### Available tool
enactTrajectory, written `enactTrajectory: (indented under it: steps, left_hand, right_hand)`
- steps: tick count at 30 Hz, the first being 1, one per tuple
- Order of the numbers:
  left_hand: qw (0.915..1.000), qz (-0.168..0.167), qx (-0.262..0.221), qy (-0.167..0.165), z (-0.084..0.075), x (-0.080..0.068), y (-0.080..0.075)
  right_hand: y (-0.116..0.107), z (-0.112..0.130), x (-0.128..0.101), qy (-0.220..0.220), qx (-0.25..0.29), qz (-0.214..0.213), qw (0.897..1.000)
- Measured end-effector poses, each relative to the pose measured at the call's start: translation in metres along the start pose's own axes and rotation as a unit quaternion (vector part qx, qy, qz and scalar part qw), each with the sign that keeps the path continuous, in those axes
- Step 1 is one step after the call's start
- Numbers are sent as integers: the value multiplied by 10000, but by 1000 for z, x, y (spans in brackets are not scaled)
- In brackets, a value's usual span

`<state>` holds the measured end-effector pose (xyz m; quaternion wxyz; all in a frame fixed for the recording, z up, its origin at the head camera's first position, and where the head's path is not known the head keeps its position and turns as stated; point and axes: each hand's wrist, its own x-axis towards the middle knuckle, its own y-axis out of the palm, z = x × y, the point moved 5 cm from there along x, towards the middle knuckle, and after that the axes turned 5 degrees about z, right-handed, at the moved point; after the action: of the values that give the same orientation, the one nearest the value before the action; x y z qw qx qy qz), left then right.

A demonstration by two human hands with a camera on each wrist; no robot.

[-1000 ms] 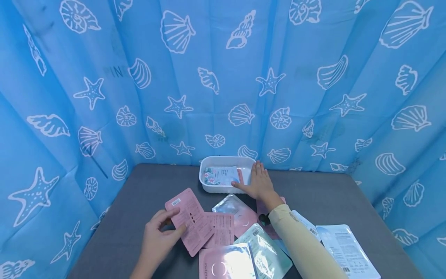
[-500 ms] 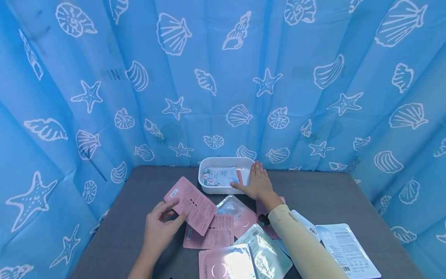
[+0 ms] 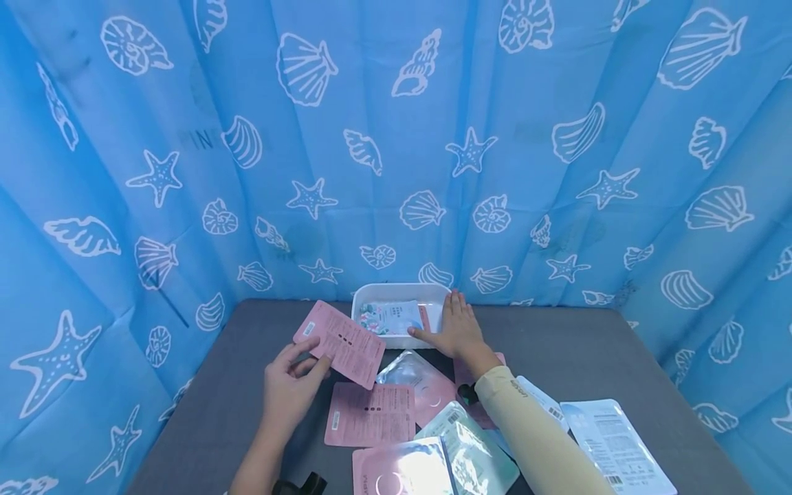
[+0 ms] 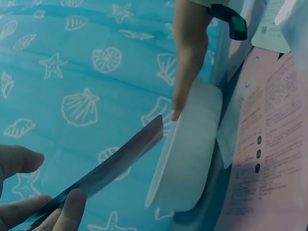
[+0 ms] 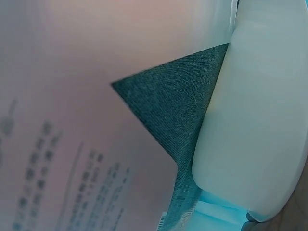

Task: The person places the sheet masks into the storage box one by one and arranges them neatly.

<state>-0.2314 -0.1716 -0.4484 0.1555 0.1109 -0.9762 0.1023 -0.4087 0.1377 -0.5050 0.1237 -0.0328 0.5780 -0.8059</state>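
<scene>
right sleeve [image 3: 538, 433]: cream, close-fitting, ending at the wrist, small dark lettering [image 3: 518, 388] near that end | right wrist device [image 4: 236, 24]: black, angular, greenish face | right hand [image 3: 459, 333]: bare | left forearm [image 3: 267, 447], left hand [image 3: 292, 385]: bare | left wrist device [image 3: 313, 483]: black, blocky end, curved strap, partly cut off at the head view's bottom

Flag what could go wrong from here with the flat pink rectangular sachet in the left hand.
The left hand holds the pink sachet near one corner only, so it could twist or slip.
Its tilted free end might snag the white oblong plastic tub, whose near left corner it overlaps in the head view.
</scene>
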Motion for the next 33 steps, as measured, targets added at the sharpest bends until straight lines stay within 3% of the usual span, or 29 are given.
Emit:
enactTrajectory:
  steps: [7,13,20,28,33]
  left_hand:
    - [9995,-184,-220,125,4,10,10]
    - [9992,-284,-265,10,12,17,20]
    - [9988,-229,-363,-216,21,24,32]
    - [9968,104,-760,218,21,42,53]
    - [9977,217,-629,98,25,44,58]
  right_hand:
    - [2,0,-1,44,-78,14,10000]
    - [3,0,0,47,-72,-72,9999]
    - [3,-1,1,30,-66,-54,10000]
    - [1,-2,3,-45,-213,-86,9997]
    - [3,-1,3,-22,-126,-13,9999]
